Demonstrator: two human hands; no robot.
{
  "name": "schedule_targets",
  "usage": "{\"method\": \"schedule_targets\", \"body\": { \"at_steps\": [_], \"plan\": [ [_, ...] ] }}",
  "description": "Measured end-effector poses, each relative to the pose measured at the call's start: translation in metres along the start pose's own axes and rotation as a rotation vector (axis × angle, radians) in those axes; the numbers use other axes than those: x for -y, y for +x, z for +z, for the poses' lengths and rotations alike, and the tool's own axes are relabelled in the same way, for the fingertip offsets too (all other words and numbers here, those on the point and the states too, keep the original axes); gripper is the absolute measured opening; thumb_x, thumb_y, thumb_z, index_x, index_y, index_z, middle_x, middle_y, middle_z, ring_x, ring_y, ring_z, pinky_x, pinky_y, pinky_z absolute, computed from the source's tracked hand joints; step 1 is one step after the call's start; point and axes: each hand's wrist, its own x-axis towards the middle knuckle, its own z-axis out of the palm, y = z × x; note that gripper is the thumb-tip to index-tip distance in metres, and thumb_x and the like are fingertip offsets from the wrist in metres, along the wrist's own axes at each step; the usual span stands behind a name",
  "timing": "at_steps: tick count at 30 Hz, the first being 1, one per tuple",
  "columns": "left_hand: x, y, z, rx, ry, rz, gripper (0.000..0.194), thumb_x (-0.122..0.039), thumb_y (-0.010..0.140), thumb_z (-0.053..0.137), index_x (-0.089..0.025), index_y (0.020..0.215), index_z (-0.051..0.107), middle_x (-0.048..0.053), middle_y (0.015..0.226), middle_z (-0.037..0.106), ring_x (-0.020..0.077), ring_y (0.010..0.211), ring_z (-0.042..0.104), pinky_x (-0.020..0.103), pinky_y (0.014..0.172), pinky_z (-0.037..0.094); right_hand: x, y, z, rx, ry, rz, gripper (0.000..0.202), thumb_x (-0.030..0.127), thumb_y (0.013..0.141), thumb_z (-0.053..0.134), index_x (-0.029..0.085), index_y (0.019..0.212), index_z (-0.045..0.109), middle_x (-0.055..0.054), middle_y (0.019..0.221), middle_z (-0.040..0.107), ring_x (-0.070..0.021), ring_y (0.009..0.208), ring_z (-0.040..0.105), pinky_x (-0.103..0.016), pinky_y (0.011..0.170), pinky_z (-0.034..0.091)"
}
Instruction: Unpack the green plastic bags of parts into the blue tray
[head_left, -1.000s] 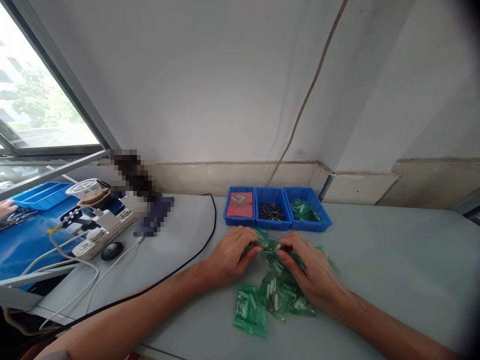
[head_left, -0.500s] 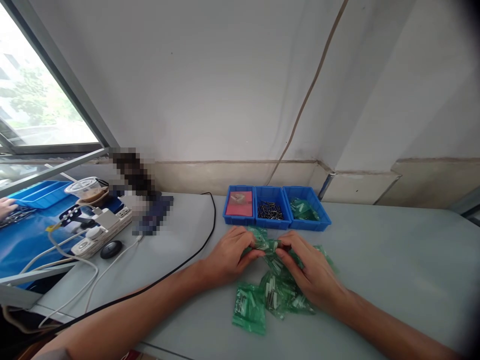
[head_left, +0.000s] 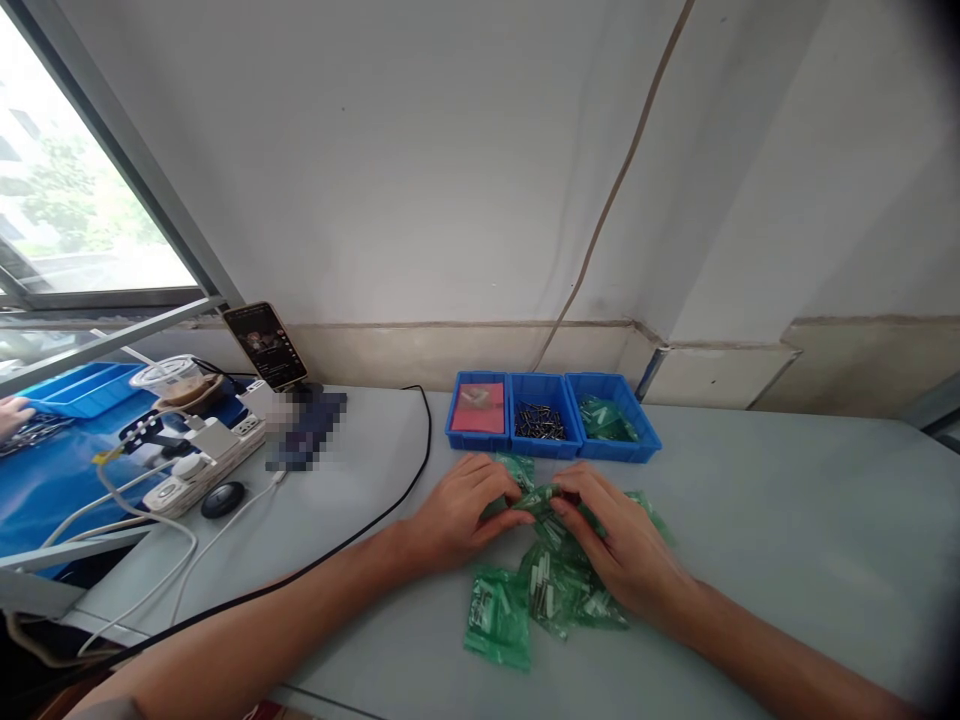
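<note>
Between my two hands a small green plastic bag [head_left: 537, 498] is pinched at both ends. My left hand [head_left: 469, 505] holds its left end, and my right hand [head_left: 619, 535] grips its right end with thumb and fingers. Under and around them lie several more green bags with small pale and metallic pieces inside. One flat green bag [head_left: 498, 615] rests nearest the front, left of a bag with silvery pieces [head_left: 549, 590]. Another bag pokes out behind my right hand.
Three blue bins stand near the wall: one with a red sheet [head_left: 478, 408], one with dark metal pieces [head_left: 538, 422], one with green bags [head_left: 606, 418]. A black cable [head_left: 360, 535] crosses my left forearm. Phone [head_left: 266, 345], power strip [head_left: 202, 465] and mouse [head_left: 223, 499] are at left.
The held bag has turned slightly and looks narrower between my fingers. My hands have barely shifted.
</note>
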Motion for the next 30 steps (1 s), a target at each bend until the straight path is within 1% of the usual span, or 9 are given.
{"method": "schedule_targets", "body": {
  "at_steps": [4,8,14,17,20,24,26,28,30],
  "plan": [
    [-0.001,0.002,-0.001,-0.013,0.010,-0.032,0.020,-0.034,0.113,0.052,-0.017,0.112,0.063,0.007,0.098,0.072,0.0211,0.090,0.063,0.034,0.084,0.049,0.001,-0.001,0.001,0.021,0.000,0.049,0.013,0.026,0.111,0.048,0.029,0.120,0.057,-0.004,0.107,0.069,-0.0224,0.093,0.069,-0.034,0.079,0.057],
    [-0.001,0.002,-0.001,-0.002,0.004,-0.038,0.017,-0.030,0.112,0.053,-0.017,0.112,0.064,0.008,0.102,0.073,0.0216,0.094,0.064,0.036,0.087,0.050,0.000,-0.002,0.003,0.007,0.005,0.090,0.013,0.030,0.110,0.050,0.028,0.122,0.054,-0.004,0.106,0.071,-0.0218,0.088,0.071,-0.035,0.076,0.058],
    [-0.004,0.002,-0.003,0.020,-0.014,-0.053,0.021,-0.029,0.114,0.047,-0.017,0.115,0.064,0.009,0.105,0.073,0.0225,0.098,0.065,0.037,0.089,0.052,-0.003,-0.005,0.005,-0.040,-0.007,0.130,0.013,0.033,0.111,0.050,0.027,0.123,0.053,-0.006,0.106,0.071,-0.0225,0.088,0.073,-0.036,0.076,0.060],
    [-0.004,0.001,-0.003,0.012,-0.012,-0.085,0.021,-0.028,0.113,0.049,-0.018,0.126,0.062,0.009,0.110,0.074,0.0225,0.100,0.066,0.038,0.091,0.054,-0.005,-0.005,0.007,-0.096,0.004,0.125,0.018,0.034,0.111,0.051,0.026,0.126,0.051,-0.007,0.105,0.071,-0.0240,0.089,0.075,-0.036,0.074,0.061],
    [-0.003,-0.001,-0.002,-0.011,-0.004,-0.090,0.027,-0.027,0.112,0.052,-0.020,0.138,0.056,0.010,0.121,0.073,0.0224,0.107,0.069,0.039,0.097,0.056,-0.006,-0.006,0.010,-0.129,0.017,0.104,0.020,0.035,0.111,0.051,0.026,0.128,0.049,-0.008,0.104,0.070,-0.0243,0.089,0.075,-0.036,0.072,0.062],
    [-0.001,-0.002,-0.001,-0.029,-0.014,-0.037,0.033,-0.024,0.110,0.056,-0.022,0.142,0.055,0.010,0.122,0.074,0.0223,0.112,0.070,0.039,0.099,0.057,-0.007,-0.007,0.010,-0.143,0.005,0.069,0.018,0.032,0.111,0.051,0.027,0.129,0.050,-0.008,0.107,0.070,-0.0235,0.090,0.073,-0.035,0.074,0.061],
    [-0.001,-0.002,-0.001,-0.022,-0.023,-0.025,0.031,-0.021,0.109,0.056,-0.022,0.140,0.057,0.009,0.120,0.074,0.0224,0.113,0.070,0.039,0.099,0.058,-0.006,-0.006,0.007,-0.129,0.005,0.053,0.015,0.030,0.112,0.049,0.028,0.126,0.051,-0.007,0.108,0.069,-0.0230,0.091,0.072,-0.034,0.076,0.059],
    [-0.001,-0.001,-0.001,-0.006,-0.031,-0.030,0.029,-0.019,0.109,0.055,-0.022,0.138,0.059,0.010,0.120,0.073,0.0224,0.113,0.069,0.039,0.099,0.058,-0.004,-0.004,0.004,-0.071,0.007,0.045,0.011,0.027,0.113,0.046,0.028,0.121,0.053,-0.005,0.106,0.068,-0.0220,0.091,0.070,-0.034,0.077,0.058],
    [-0.002,-0.001,-0.001,0.007,-0.036,-0.036,0.028,-0.018,0.109,0.055,-0.021,0.137,0.060,0.010,0.120,0.073,0.0224,0.113,0.069,0.039,0.099,0.058,-0.001,-0.003,0.002,-0.005,0.005,0.046,0.014,0.025,0.113,0.043,0.029,0.117,0.055,-0.004,0.104,0.067,-0.0212,0.090,0.068,-0.034,0.078,0.056]
  ]
}}
